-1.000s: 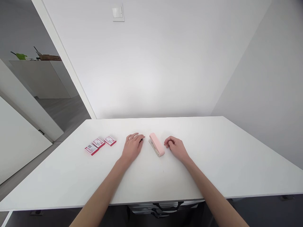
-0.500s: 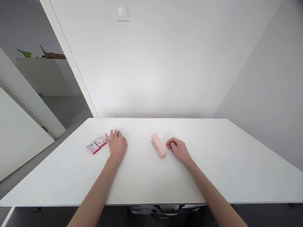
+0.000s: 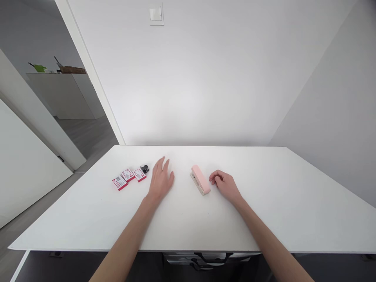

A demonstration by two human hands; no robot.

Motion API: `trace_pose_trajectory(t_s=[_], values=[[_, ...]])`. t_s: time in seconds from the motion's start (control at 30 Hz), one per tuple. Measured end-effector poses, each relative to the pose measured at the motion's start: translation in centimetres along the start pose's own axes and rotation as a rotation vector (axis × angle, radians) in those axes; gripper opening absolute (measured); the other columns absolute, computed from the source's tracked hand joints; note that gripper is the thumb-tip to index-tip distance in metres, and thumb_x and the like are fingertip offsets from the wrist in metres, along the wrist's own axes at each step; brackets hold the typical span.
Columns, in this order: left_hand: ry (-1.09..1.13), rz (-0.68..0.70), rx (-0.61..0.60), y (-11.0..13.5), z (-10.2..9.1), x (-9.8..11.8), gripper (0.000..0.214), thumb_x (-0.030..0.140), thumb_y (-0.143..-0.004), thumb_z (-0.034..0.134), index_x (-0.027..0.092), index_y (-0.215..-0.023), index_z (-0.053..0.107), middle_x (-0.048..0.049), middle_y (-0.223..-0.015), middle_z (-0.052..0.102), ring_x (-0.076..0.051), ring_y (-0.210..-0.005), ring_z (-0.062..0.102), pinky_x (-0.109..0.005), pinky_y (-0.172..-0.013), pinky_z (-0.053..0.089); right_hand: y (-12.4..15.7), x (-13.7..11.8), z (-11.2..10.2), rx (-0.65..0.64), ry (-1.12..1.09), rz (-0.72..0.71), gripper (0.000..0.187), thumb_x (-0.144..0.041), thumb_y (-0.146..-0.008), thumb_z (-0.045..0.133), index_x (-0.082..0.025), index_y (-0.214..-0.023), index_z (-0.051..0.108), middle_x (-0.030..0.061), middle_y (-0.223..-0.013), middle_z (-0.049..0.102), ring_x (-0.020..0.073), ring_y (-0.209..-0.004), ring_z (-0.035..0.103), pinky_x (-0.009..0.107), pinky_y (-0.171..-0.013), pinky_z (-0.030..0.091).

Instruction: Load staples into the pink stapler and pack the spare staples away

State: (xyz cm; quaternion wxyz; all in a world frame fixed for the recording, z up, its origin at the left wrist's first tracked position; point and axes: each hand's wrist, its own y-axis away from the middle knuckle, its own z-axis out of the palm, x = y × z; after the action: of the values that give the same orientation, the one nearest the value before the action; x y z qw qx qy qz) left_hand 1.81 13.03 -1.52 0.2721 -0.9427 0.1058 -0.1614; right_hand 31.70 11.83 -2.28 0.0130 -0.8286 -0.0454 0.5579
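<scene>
My left hand (image 3: 161,178) is over the white table, palm down with its fingers apart, holding nothing. To its left lie three small white-and-red boxes with printed labels: one nearest me (image 3: 119,182), a middle one (image 3: 128,174) and one on the right (image 3: 139,175). A small black clip-like item (image 3: 145,169) sits against the right-hand box. Right of my left hand, a pink stapler (image 3: 200,180) lies at a slant. My right hand (image 3: 225,184) rests just right of the stapler, fingers curled in, with nothing visible in them.
The white tabletop (image 3: 282,203) meets a pale wall behind, with a light switch (image 3: 156,15) high up. Below the front edge are drawers with a black handle (image 3: 213,260). At left, a doorway opens onto a room with a low cabinet (image 3: 53,94).
My left hand has moved right, off the boxes, uncovering the right-hand box and the black item. My right hand keeps its place beside the stapler. The view has shifted slightly.
</scene>
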Motion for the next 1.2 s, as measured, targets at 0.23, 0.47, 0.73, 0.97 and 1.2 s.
trace_pose_trajectory(t_s=[0.23,0.47,0.73,0.97,1.2], values=[[0.205,0.242,-0.261,1.1,-0.5,2.4,0.051,0.028,-0.101,0.048,0.024,-0.151,0.045,-0.0089,-0.152,0.057,-0.027,-0.147,0.045,-0.051,-0.122,0.040,0.1,0.1,0.0,-0.001,0.011,0.000,0.026,-0.022,-0.082,0.044,-0.026,-0.083,0.069,0.0005,-0.080,0.070,0.0198,-0.078,0.061,0.030,-0.067,0.041],[0.268,0.282,-0.371,1.2,-1.2,3.2,0.051,0.040,-0.105,0.046,0.028,-0.154,0.044,-0.0060,-0.155,0.056,-0.028,-0.144,0.049,-0.049,-0.119,0.042,0.8,-1.0,0.3,-0.013,0.030,-0.019,0.018,-0.027,-0.088,0.050,-0.026,-0.090,0.068,0.0005,-0.092,0.073,0.0193,-0.080,0.062,0.031,-0.070,0.045],[0.306,0.362,-0.446,1.4,-2.1,4.0,0.052,0.034,-0.106,0.044,0.030,-0.157,0.043,-0.0057,-0.152,0.059,-0.027,-0.147,0.046,-0.049,-0.120,0.039,2.3,-2.7,0.4,-0.186,0.075,-0.204,0.037,-0.047,-0.091,0.066,-0.029,-0.123,0.065,0.0043,-0.120,0.071,0.0233,-0.103,0.064,0.038,-0.089,0.049],[0.312,0.361,-0.407,1.4,-2.3,4.2,0.052,0.023,-0.101,0.047,0.031,-0.153,0.050,-0.0068,-0.132,0.069,-0.027,-0.138,0.051,-0.046,-0.113,0.045,2.4,-2.3,0.4,-0.184,0.091,-0.205,0.045,-0.031,-0.087,0.062,-0.029,-0.131,0.061,0.0060,-0.127,0.068,0.0244,-0.102,0.065,0.039,-0.083,0.052],[0.284,0.262,-0.246,1.2,-1.7,4.4,0.030,0.025,-0.105,0.042,0.025,-0.122,0.066,-0.0054,-0.120,0.073,-0.025,-0.117,0.062,-0.045,-0.101,0.047,2.1,-1.9,0.6,-0.141,0.120,-0.175,0.047,-0.020,-0.078,0.053,-0.029,-0.123,0.064,0.0048,-0.120,0.070,0.0262,-0.099,0.064,0.038,-0.076,0.051]])
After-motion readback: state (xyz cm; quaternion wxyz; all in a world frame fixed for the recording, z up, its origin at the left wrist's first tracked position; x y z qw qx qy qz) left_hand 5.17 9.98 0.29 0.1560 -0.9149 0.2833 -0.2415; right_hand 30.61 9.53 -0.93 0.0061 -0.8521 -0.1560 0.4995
